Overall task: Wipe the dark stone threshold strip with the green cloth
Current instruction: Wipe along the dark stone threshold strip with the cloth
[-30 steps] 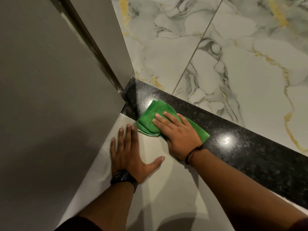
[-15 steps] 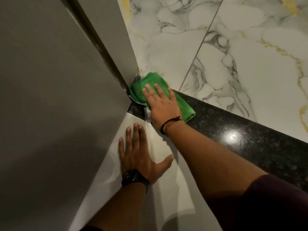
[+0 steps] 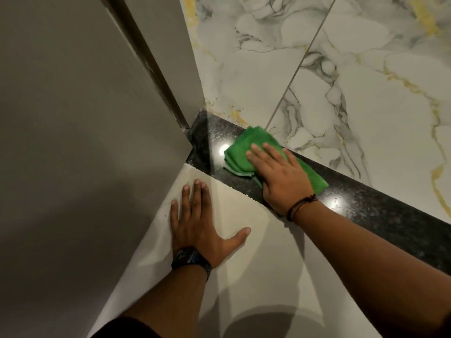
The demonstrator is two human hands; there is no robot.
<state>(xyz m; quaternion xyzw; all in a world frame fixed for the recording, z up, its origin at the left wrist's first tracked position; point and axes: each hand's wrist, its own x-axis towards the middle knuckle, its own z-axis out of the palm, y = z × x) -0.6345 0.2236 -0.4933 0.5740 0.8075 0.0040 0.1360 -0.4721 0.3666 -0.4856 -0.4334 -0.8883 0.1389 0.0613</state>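
Both hands are flat for me: right hand [image 3: 280, 176] presses the folded green microfibre cloth [image 3: 246, 152] onto the speckled dark stone threshold strip [image 3: 366, 211] near the grey door frame [image 3: 161, 69]. Left hand [image 3: 197, 223], splayed and empty, braces on the pale floor tile [image 3: 244, 276] beside the strip. I'd keep even pressure and overlap strokes away from that frame.

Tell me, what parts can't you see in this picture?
- Head view: the middle of the green cloth lies hidden under the right hand.
- The dark stone strip runs off the right edge.
- The plain tile beneath the left hand is covered by its palm.
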